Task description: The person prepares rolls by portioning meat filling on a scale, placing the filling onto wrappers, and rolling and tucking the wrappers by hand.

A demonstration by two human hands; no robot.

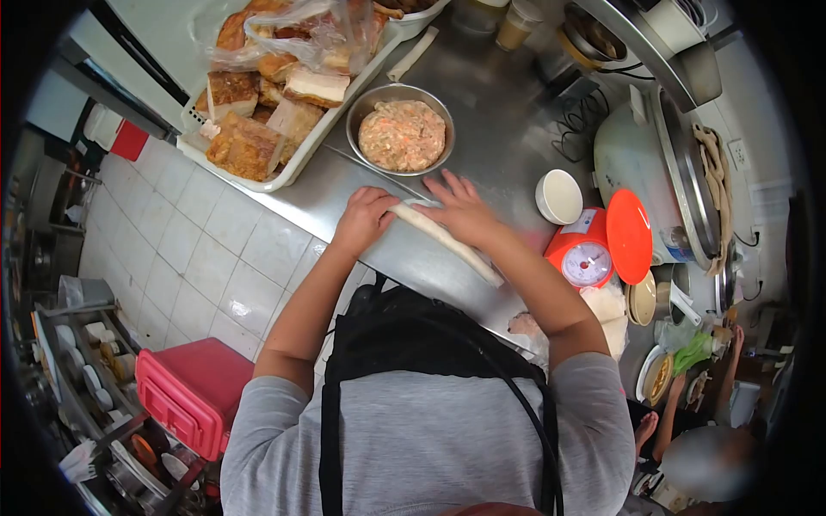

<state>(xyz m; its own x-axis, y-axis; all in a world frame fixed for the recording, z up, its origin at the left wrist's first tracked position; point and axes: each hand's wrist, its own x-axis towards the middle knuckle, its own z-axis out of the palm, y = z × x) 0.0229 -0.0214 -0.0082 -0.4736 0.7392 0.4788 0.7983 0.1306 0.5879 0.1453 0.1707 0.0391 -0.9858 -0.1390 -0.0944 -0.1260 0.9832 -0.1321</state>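
The steel table (508, 129) runs across the scene. At its far left stands a white tray (317, 140) loaded with browned meat pieces (243, 148), partly covered by a clear plastic bag (314, 43). A round steel bowl (354, 129), positioned right of the tray, contains minced filling (402, 136). A red dial scale (574, 249) stands at right, beside a red oval piece (630, 236).

The right hand (463, 213) is placed on the near side of the steel bowl, fingers extended and spread, thumb close to a pale roll (452, 238). The left hand (364, 219) is at the roll's left end, fingers together and curled; whether they pinch it cannot be determined. A white bowl (557, 198) is located far of the scale. The roll lies diagonally along the near table edge, its right end nearest the person. A pale strip (413, 56) lies at the far side.
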